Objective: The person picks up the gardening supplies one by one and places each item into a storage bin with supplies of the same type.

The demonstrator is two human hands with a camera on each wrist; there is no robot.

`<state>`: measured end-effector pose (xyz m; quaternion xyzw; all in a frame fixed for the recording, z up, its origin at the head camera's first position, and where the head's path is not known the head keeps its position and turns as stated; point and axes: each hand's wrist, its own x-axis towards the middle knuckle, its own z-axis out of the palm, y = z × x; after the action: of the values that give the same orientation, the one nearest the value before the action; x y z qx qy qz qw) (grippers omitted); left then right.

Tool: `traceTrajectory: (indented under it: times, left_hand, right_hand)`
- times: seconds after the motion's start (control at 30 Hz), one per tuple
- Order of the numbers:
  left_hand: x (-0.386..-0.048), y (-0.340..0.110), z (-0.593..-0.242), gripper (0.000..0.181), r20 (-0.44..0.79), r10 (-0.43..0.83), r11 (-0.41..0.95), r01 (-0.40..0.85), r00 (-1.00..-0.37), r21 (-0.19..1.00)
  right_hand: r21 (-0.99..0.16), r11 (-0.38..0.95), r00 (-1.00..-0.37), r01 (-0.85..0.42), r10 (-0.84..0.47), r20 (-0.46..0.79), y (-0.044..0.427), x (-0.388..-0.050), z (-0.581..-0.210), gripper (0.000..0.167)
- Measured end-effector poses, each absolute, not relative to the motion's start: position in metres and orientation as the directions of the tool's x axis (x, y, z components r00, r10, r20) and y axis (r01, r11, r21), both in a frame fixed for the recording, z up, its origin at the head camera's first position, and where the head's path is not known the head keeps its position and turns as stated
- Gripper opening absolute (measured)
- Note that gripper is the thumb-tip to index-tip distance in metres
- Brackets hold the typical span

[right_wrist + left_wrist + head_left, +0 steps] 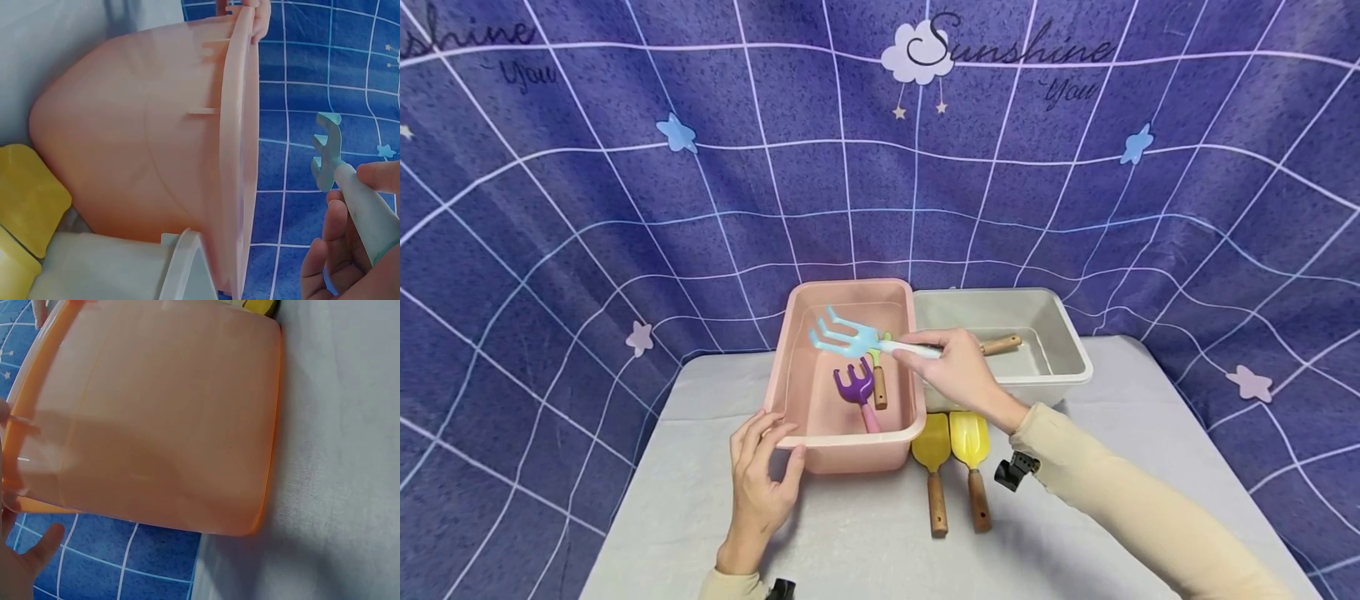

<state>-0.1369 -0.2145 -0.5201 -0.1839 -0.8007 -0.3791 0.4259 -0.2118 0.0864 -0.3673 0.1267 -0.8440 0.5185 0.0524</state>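
Observation:
My right hand (957,367) grips the white handle of a light blue hand rake (852,337), its three prongs pointing left above the pink bin (842,442). In the right wrist view the thumb and fingers close round the rake's handle (369,212). Inside the bin lie a purple rake with a pink handle (856,385) and a green-headed tool with a wooden handle (881,387). At the bin's near left corner my left hand (763,475) rests on the rim, fingers over the edge and thumb outside; the left wrist view shows only part of it.
Right of the pink bin stands a grey bin (1037,379), with a wooden-handled tool (1002,344) in it, partly hidden by my right hand. Two yellow shovels, a darker one (931,442) and a brighter one (970,437), lie on the table in front. A patterned blue curtain (880,183) hangs behind.

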Motion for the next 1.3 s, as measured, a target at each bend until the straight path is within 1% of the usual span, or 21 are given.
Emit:
traceTrajectory:
  times: [0.33, 0.57, 0.87, 1.3]
  left_hand:
    - [-0.137, -0.215, -0.52, 0.028, 0.821, -0.027, 0.647, 0.616, -0.571, 0.449]
    - [-0.138, -0.215, -0.521, 0.028, 0.821, -0.027, 0.647, 0.616, -0.57, 0.449]
    - [-0.138, -0.216, -0.523, 0.03, 0.822, -0.03, 0.648, 0.615, -0.569, 0.449]
    - [-0.138, -0.216, -0.523, 0.03, 0.818, -0.031, 0.652, 0.609, -0.574, 0.452]
  right_hand:
    - [-0.85, 0.435, -0.952, -0.298, -0.2, 0.231, 0.075, -0.221, -0.37, 0.028]
    - [-0.834, 0.458, -0.948, -0.307, -0.223, 0.226, 0.067, -0.224, -0.372, 0.032]
    - [-0.839, 0.452, -0.947, -0.303, -0.238, 0.214, 0.059, -0.225, -0.375, 0.026]
    - [-0.789, 0.526, -0.947, -0.316, -0.229, 0.226, 0.048, -0.229, -0.382, 0.028]
